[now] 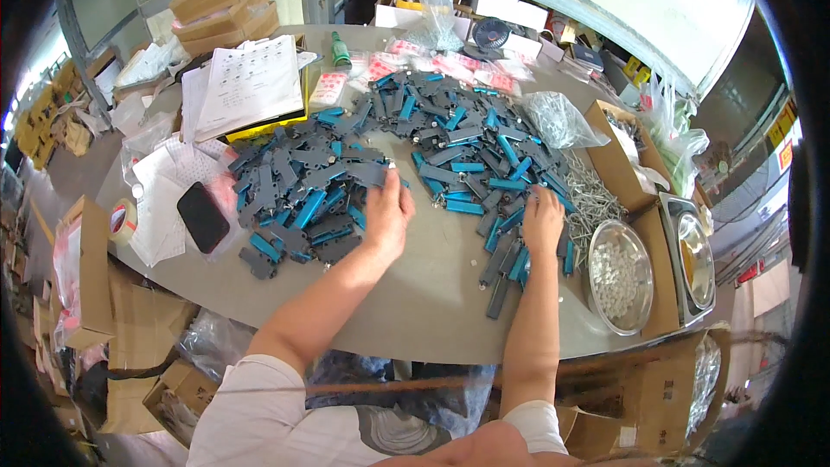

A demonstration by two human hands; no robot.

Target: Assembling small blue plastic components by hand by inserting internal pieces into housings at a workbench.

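My left hand (389,214) is closed at the right edge of the left pile (298,182) of flat, oblong dark grey and blue pieces. Its fingertips pinch a dark grey oblong piece (367,175), and a small white bit shows at the tips. My right hand (544,223) reaches down onto the right pile (471,151) of the same pieces. Its fingers are bunched together, and they hide whatever is between them. Beside it lie a heap of thin metal pins (592,199) and a round metal bowl (619,277) of small white parts.
Papers (246,86), a black phone (203,217) and a tape roll (123,220) lie at left. Pink-and-white packets (415,60), a green bottle (340,50) and a small fan (490,33) are at the back. Cardboard boxes (653,251) border the right edge.
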